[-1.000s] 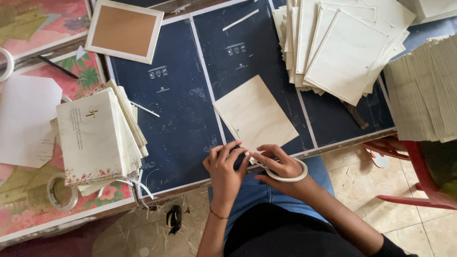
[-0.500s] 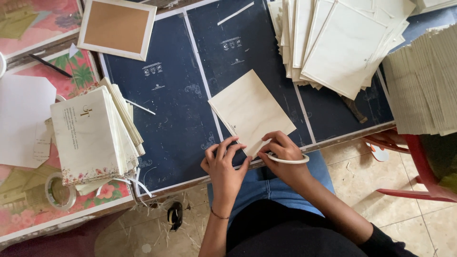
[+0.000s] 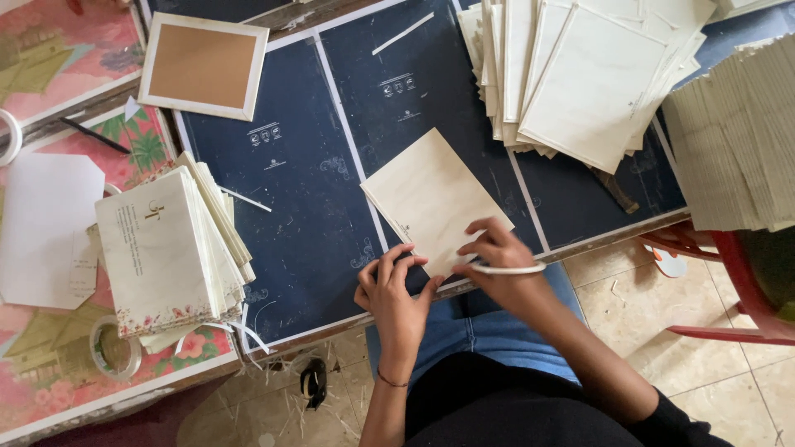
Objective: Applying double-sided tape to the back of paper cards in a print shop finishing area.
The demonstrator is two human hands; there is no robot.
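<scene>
Both hands, left hand (image 3: pixel 396 296) and right hand (image 3: pixel 498 263), touch the cream card (image 3: pixel 431 199) at its near edge.

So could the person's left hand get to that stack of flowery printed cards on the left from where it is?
Probably yes. The left hand rests at the cream card's near edge, and only bare dark blue mat lies between it and the stack of flowery printed cards.

Around the dark blue work board (image 3: pixel 306 207) we see a stack of floral-edged printed cards (image 3: pixel 166 248) at left, a brown-faced framed board (image 3: pixel 203 64) above it, fanned cream sheets (image 3: pixel 580 74) at upper right, a tape roll (image 3: pixel 112 348) on the flowered cloth (image 3: pixel 50 41), and a red chair (image 3: pixel 745 290) on the tiled floor (image 3: pixel 646 306).
</scene>
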